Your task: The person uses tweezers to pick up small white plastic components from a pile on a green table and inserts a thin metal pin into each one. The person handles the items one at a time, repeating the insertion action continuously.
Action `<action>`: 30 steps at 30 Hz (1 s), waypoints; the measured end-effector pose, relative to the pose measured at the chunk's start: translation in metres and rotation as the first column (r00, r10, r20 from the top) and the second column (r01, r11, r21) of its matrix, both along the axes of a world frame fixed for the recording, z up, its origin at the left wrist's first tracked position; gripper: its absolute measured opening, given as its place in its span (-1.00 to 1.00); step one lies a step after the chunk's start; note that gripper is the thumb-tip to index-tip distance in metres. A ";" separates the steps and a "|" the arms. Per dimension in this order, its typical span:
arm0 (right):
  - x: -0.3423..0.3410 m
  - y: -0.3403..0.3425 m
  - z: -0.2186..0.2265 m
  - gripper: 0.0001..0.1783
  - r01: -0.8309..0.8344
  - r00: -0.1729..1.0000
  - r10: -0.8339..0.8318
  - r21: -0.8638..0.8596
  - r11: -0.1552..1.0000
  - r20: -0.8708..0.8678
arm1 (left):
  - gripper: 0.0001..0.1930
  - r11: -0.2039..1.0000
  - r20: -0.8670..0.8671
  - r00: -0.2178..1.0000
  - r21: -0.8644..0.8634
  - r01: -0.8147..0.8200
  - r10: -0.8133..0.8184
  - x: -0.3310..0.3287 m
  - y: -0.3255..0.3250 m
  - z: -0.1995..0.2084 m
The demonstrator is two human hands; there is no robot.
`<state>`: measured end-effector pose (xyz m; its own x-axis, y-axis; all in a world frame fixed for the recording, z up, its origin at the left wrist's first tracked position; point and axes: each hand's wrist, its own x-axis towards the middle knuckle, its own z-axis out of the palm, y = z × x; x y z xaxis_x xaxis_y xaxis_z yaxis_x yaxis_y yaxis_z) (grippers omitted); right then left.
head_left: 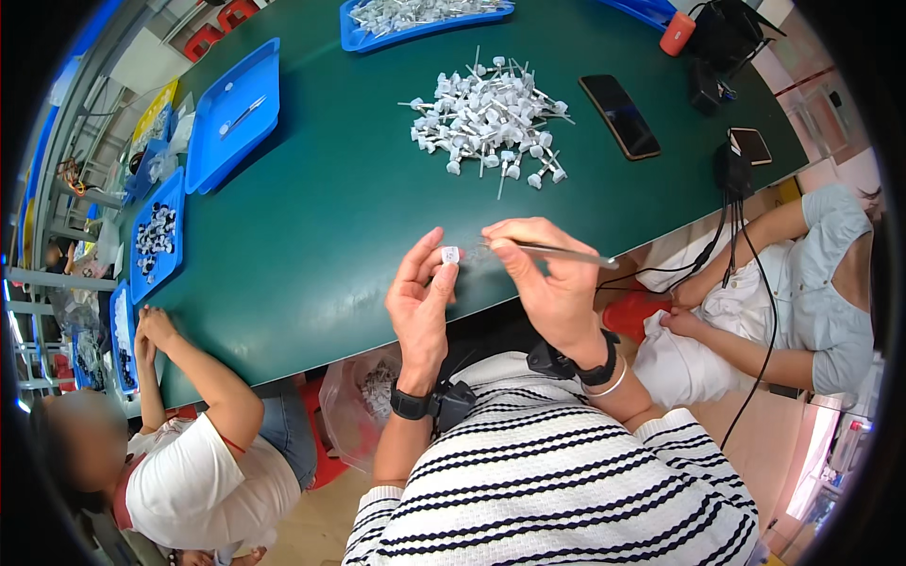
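Note:
My left hand [420, 307] pinches a small white plastic piece [450, 256] between thumb and fingers, over the near edge of the table. In my right hand [555, 292] is a pair of metal tweezers [576, 253], held like a pen. The tweezers' tip points left, toward the white piece, and a gap lies between them. What the tip grips, if anything, is too small to tell. Farther off, a heap of small white parts with thin metal stems [486, 118] lies loose on the green table [311, 208].
Blue trays stand at the left: one with tweezers [222, 156], another with black and white parts [175, 212]. A blue tray of white parts [354, 40] sits at the back. A phone [620, 115] lies right of the heap. People sit on both sides; cables hang at the right.

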<state>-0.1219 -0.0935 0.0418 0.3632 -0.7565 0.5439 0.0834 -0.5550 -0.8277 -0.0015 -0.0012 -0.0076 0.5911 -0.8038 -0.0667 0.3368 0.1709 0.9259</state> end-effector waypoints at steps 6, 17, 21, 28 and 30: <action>-0.008 0.005 -0.020 -0.83 -0.096 0.995 0.098 0.212 0.973 0.000 | -0.66 0.996 -0.070 0.995 -0.045 0.073 -0.076 -0.003 0.002 0.000; 0.002 0.011 -0.026 -0.84 -0.166 0.978 0.131 0.228 0.959 0.160 | -0.70 0.997 -0.015 0.998 -0.055 0.052 -0.053 -0.009 -0.001 -0.002; 0.005 0.013 -0.027 -0.86 -0.130 0.990 0.121 0.144 0.981 0.067 | -0.69 0.998 -0.004 0.999 -0.038 0.051 -0.051 -0.008 0.003 -0.004; 0.005 0.013 -0.029 -0.91 -0.105 0.994 0.101 0.105 0.989 0.038 | -0.72 0.996 0.033 0.999 0.080 0.038 -0.040 -0.006 0.004 -0.007; 0.006 0.015 -0.017 -0.90 -0.164 0.986 0.159 0.170 0.972 0.043 | -0.71 0.981 0.084 0.996 0.191 -0.030 0.014 -0.007 0.005 0.002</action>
